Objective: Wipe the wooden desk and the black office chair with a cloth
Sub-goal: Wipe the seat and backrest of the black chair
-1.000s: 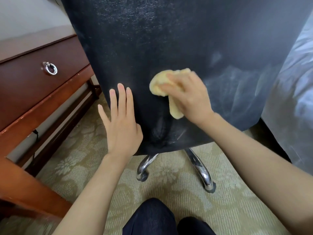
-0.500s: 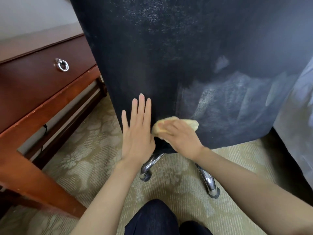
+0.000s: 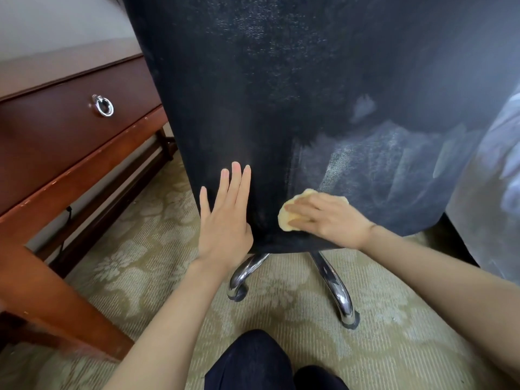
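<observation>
Chair back point(image 3: 281, 94), dusty streaks, patterned carpet point(image 3: 281, 305)

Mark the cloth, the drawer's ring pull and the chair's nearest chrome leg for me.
cloth point(image 3: 287, 219): head view, on the yellow edge showing past the right hand's fingers.
ring pull point(image 3: 103, 106): head view, on the metal ring on the drawer front.
chrome leg point(image 3: 339, 294): head view, midway along the shiny curved tube.

We see open carpet point(image 3: 146, 263) at lower left and centre. The chair back point(image 3: 281, 94) walls off the upper middle; its chrome legs point(image 3: 337, 291) cross the floor below. The desk point(image 3: 56, 153) blocks the left, the bedding point(image 3: 495, 192) the right edge.
</observation>
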Demonstrator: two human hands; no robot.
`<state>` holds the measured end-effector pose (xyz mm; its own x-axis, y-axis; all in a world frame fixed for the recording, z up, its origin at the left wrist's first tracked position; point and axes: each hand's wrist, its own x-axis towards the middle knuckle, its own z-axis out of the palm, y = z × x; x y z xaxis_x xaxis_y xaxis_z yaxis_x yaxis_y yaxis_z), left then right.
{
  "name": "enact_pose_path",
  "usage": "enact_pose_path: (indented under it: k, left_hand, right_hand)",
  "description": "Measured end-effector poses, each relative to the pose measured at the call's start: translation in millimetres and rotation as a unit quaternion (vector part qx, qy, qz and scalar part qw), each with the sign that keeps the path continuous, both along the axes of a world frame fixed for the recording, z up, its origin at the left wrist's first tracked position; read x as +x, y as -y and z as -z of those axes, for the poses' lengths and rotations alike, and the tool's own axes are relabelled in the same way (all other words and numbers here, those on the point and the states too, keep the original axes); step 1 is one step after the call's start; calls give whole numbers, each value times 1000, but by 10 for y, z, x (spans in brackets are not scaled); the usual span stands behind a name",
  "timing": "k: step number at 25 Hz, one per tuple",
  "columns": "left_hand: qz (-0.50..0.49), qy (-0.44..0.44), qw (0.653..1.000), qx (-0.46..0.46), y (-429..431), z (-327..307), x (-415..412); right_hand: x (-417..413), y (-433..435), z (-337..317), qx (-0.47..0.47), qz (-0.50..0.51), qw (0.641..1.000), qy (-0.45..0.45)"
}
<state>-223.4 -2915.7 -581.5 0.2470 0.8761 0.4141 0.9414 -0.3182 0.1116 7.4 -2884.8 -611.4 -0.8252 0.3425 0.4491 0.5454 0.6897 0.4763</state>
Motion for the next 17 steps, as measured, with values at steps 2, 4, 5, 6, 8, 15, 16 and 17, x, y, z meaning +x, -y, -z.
enact_pose_path:
  k: [2,4,5,6,8,15,16,17]
  left_hand:
    - [6,9,1000,-2,5,-18,-18]
    - [11,19,1000,-2,1,-31,-26]
    - [12,23,1000,0,-6,-37,-30]
    - [14,27,1000,2,-11,-39,-38]
    - [21,35,999,6,-28,-34,-59]
    - [51,74,996,-13,-74,24,-129]
    - [56,81,995,-16,-82,26,-144]
    - [63,86,994,-19,-90,25,-165]
  right_hand:
    - [-20,-45,-238,29,4,998,-48]
    - [-51,-79,-485,49,8,994,-99]
    - [-73,-99,-615,72,9,990,-122]
    - [-102,-119,-742,101,9,984,-143]
    - [-189,-142,-959,158,18,965,-207]
    - [-676,-255,-814,201,46,914,-348]
    - [-721,-248,-673,184,47,926,-326]
    - [-751,-236,-524,166,59,938,-299]
